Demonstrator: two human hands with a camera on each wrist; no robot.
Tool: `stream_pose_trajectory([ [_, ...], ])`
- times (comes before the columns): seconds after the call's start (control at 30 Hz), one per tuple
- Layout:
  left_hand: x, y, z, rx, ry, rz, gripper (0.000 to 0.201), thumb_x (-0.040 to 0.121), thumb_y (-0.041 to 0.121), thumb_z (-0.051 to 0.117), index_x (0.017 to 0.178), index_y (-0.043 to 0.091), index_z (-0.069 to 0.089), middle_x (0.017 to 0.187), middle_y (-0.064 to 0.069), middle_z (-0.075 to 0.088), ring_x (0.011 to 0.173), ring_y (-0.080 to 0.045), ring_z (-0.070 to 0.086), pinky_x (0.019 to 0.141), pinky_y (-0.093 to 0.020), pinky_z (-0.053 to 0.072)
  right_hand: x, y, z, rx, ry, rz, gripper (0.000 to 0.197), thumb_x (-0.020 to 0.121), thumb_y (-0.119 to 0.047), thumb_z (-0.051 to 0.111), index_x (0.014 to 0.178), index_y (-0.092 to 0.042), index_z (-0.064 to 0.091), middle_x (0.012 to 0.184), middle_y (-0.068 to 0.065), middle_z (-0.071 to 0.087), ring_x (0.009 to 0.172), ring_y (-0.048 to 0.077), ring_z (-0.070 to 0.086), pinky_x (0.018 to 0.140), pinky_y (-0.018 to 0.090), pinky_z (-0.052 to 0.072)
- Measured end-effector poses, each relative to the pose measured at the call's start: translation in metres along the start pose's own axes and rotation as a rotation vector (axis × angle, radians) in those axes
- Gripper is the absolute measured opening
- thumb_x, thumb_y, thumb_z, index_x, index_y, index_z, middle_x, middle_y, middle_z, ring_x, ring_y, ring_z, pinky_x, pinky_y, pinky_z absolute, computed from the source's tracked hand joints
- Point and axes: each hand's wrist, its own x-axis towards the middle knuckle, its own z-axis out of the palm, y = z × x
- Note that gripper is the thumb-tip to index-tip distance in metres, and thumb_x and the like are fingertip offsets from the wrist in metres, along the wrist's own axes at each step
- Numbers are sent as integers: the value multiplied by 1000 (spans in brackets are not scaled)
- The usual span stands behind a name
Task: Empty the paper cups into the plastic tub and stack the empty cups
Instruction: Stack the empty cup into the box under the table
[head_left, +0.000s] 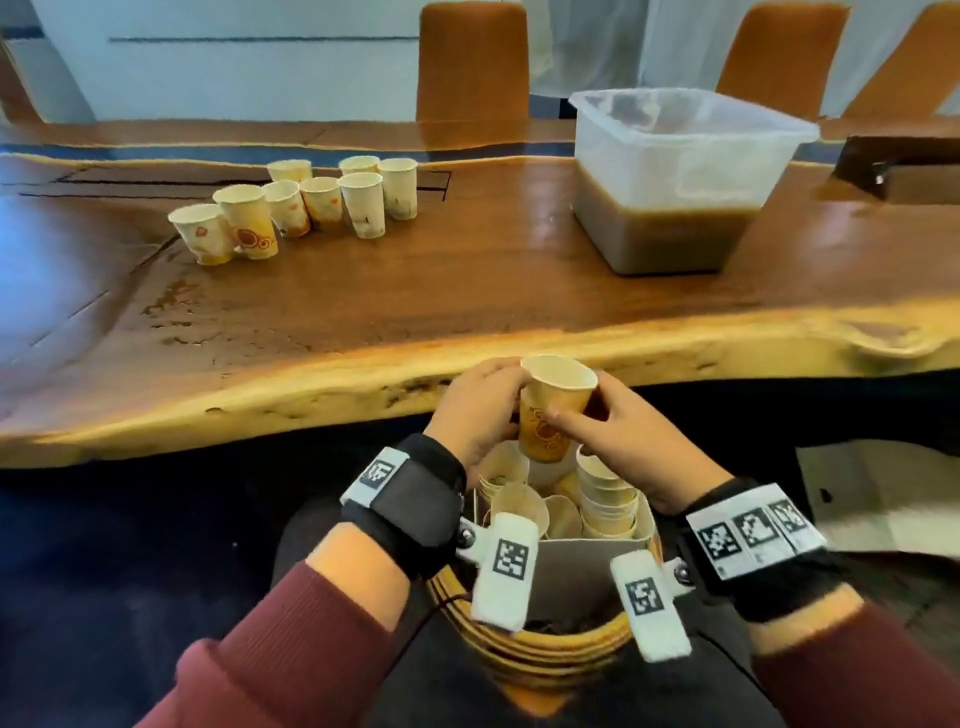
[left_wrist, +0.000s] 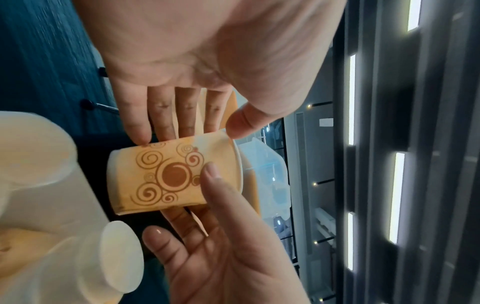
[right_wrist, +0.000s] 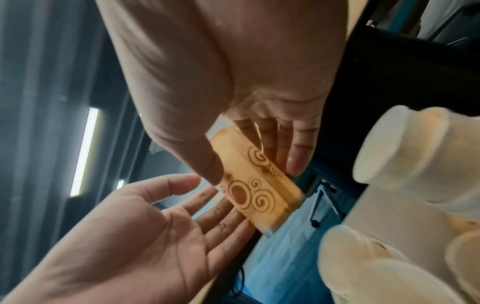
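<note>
A paper cup (head_left: 551, 431) with orange swirls hangs upright over my lap, just below the table's near edge. My right hand (head_left: 584, 415) pinches it, thumb on the printed side and fingers behind. My left hand (head_left: 501, 400) lies against its other side with straight fingers and the thumb by the rim. The left wrist view shows the cup (left_wrist: 161, 176) between both hands, and so does the right wrist view of the cup (right_wrist: 255, 191). Stacked empty cups (head_left: 608, 499) stand in a cardboard box (head_left: 571, 564) under the hands. Several cups (head_left: 311, 202) stand far left. The plastic tub (head_left: 685, 156) holds brown liquid.
The wooden table (head_left: 467, 291) has a raw, uneven front edge. Orange chairs (head_left: 472, 62) stand behind it. A dark box (head_left: 904, 166) lies at the far right of the table. A white paper bag (head_left: 883, 499) sits on the floor to my right.
</note>
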Motion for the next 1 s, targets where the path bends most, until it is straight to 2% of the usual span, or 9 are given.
stream_pose_trajectory([
  [0.1, -3, -30, -5, 23, 33, -29, 23, 95, 25, 59, 112, 32, 74, 116, 4, 73, 112, -17, 66, 95, -42, 58, -10, 18, 15, -121, -9, 4, 58, 90, -40, 79, 140, -28, 51, 126, -12, 61, 114, 4, 58, 91, 22, 50],
  [0.2, -9, -53, -7, 60, 46, -85, 23, 87, 31, 62, 107, 32, 73, 110, 0, 75, 109, -22, 68, 97, -47, 57, -15, 34, 27, -191, -63, 47, 61, 92, -34, 79, 140, -30, 43, 120, -16, 55, 101, -6, 55, 73, 3, 45],
  [0.27, -11, -65, -10, 75, 41, -113, 29, 79, 34, 62, 106, 30, 72, 108, -4, 75, 109, -29, 68, 93, -46, 57, -16, 45, 35, -232, -94, 59, 60, 91, -34, 79, 139, -31, 42, 117, -17, 55, 98, -11, 53, 69, 0, 43],
  [0.33, -11, -76, -14, 96, 40, -125, 25, 85, 27, 61, 108, 28, 72, 109, -5, 74, 108, -30, 69, 94, -46, 58, -15, 55, 44, -255, -101, 65, 61, 90, -34, 81, 136, -33, 42, 118, -16, 56, 101, -7, 56, 72, 3, 44],
  [0.43, -7, -87, -20, 158, 11, -114, 29, 93, 18, 58, 119, 25, 69, 118, -1, 70, 111, -18, 65, 100, -44, 55, -10, 69, 52, -260, -109, 72, 69, 85, -33, 85, 138, -32, 41, 126, -12, 59, 116, 6, 60, 88, 17, 49],
  [0.63, -7, -78, -26, 189, 36, -131, 22, 92, 38, 62, 112, 31, 68, 114, 3, 70, 110, -15, 65, 104, -44, 51, -8, 60, 46, -319, -148, 126, 97, 81, -50, 85, 158, -25, 31, 144, 0, 56, 130, 15, 55, 101, 26, 45],
  [0.8, -12, -27, -36, 173, -18, -61, 14, 100, 37, 59, 109, 32, 68, 116, 4, 71, 113, -12, 65, 106, -41, 50, 1, 8, 21, -237, -118, 7, 47, 91, -48, 75, 131, -26, 64, 110, -10, 71, 101, 3, 68, 91, 25, 56],
  [0.9, -13, 16, -50, 47, -12, -9, 23, 105, 32, 53, 121, 21, 66, 118, -1, 72, 111, -12, 68, 101, -37, 53, 17, -36, 11, -81, -131, -57, 21, 96, -41, 71, 113, -29, 73, 100, -6, 77, 96, 7, 73, 92, 36, 61],
  [1.0, -2, 48, -74, -51, 99, 71, 24, 105, 31, 53, 122, 20, 66, 117, -1, 73, 110, -14, 70, 96, -38, 56, 45, -77, 13, 34, -117, -77, 16, 100, -37, 69, 109, -24, 74, 99, 0, 79, 94, 15, 76, 90, 42, 63],
])
